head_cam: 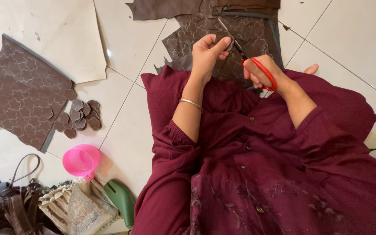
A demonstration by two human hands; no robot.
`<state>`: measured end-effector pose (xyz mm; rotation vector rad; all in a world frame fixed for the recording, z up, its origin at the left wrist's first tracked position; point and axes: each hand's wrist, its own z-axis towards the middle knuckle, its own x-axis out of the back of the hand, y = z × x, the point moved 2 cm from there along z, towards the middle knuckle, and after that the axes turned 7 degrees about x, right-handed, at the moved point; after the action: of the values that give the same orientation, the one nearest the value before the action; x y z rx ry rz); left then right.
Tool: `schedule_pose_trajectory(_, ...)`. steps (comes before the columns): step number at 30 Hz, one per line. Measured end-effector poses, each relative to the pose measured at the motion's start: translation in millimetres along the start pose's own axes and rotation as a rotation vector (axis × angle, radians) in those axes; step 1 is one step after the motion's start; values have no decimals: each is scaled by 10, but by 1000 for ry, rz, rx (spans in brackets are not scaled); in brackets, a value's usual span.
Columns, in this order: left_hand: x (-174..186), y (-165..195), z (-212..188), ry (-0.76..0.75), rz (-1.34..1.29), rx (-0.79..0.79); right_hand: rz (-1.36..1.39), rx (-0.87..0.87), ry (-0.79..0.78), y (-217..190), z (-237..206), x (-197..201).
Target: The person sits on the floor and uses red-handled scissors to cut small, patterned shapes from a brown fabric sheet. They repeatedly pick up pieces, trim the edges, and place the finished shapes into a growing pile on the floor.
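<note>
In the upper middle of the frame, the person's left hand pinches a small piece of brown embossed leather-like material between thumb and fingers, closed on it. The right hand is closed through the handles of the red-handled scissors, whose blades reach up and left toward the pinched piece; whether they bite it is hard to tell at this angle. The step in hand appears to be trimming a flower shape out of the large brown sheet with stitched flower outlines lying just beyond both hands. The next cut likely calls for turning the piece against the blades. At left lie a second brown patterned sheet, a small heap of cut brown flower shapes and a pink plastic cup.
</note>
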<state>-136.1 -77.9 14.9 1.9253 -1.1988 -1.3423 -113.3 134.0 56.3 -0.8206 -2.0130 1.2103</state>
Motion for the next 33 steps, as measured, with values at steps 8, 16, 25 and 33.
schedule_pose_trajectory(8,8,12,34,43,-52,-15,5,-63,51,-72,29,112)
schedule_pose_trajectory(16,9,-33,44,-50,-56,-5,-204,24,-24,-117,5,59)
schedule_pose_trajectory(25,-22,2,9,-85,11,34,-228,1,-17,-84,15,64)
schedule_pose_trajectory(33,-64,23,-18,-57,43,33,-108,25,-34,-110,7,14)
